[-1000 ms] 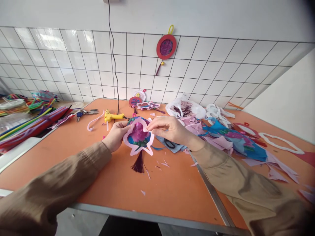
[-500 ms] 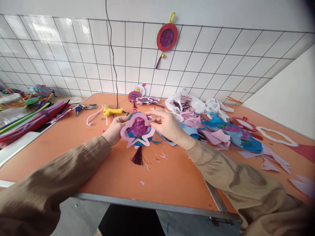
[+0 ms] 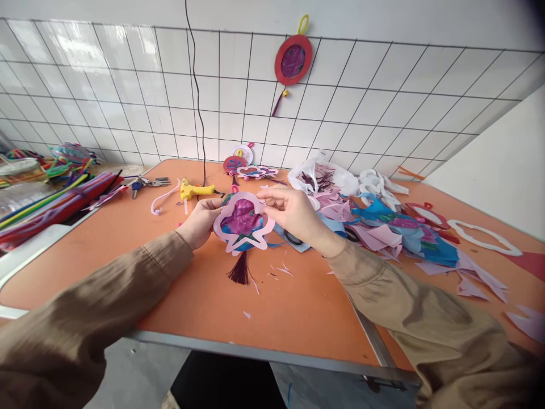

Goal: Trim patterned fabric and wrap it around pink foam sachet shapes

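My left hand (image 3: pixel 201 221) pinches the left edge of a flower-patterned ornament (image 3: pixel 240 218), purple and blue with a green star-like leaf shape. A dark tassel (image 3: pixel 239 270) hangs from its lower end and a small pink loop stands at its top. Over the ornament's front lies a pink paper frame (image 3: pixel 267 226) with a wavy outline. The thumb and fingers of my right hand (image 3: pixel 293 215) close on this frame's upper right edge. Whether frame and ornament are stuck together I cannot tell.
A yellow glue gun (image 3: pixel 192 190) lies behind my left hand. Pink paper scraps (image 3: pixel 378 238), blue flowered fabric (image 3: pixel 426 241) and a plastic bag (image 3: pixel 340 180) spread over the right side. Pipe cleaners (image 3: pixel 63 207) are bundled at left. A red round ornament (image 3: pixel 293 60) hangs on the tiled wall.
The pink frame has turned and settled flatter against the ornament, covering its edge more evenly. Both hands stay at it, and the view has shifted slightly.
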A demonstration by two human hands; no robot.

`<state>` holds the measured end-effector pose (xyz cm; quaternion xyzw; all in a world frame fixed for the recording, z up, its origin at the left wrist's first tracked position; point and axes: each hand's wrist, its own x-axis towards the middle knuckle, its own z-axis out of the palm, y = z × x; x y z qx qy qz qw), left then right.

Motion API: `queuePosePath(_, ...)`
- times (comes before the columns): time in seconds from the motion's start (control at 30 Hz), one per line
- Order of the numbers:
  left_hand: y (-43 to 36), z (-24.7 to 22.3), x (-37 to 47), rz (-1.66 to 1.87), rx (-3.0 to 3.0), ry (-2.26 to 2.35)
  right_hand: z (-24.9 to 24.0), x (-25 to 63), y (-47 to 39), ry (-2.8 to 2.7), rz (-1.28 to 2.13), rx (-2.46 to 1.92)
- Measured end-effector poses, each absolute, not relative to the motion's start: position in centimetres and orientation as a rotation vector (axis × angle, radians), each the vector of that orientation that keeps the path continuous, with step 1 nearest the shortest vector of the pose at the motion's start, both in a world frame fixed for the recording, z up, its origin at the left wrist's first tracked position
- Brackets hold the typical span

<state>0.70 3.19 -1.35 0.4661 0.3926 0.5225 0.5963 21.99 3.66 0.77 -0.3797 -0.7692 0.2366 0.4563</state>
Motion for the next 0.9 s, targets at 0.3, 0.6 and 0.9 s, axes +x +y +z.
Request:
queuePosePath(0.3,2.8,-1.3,1.0,1.183,1.08,0.914,0.6,21.5,2.8,-1.929,0.478,-0.938)
queuePosePath(0.6,2.5,-1.3,1.1,1.168,1.131,0.917,0.6,20.9,2.7,-1.907,0.477,-1.02)
queuePosePath(0.9,2.4,-1.2,1.2,1.149,1.152,0.89,0.6,20.9,3.2,-1.737,0.718,-1.065)
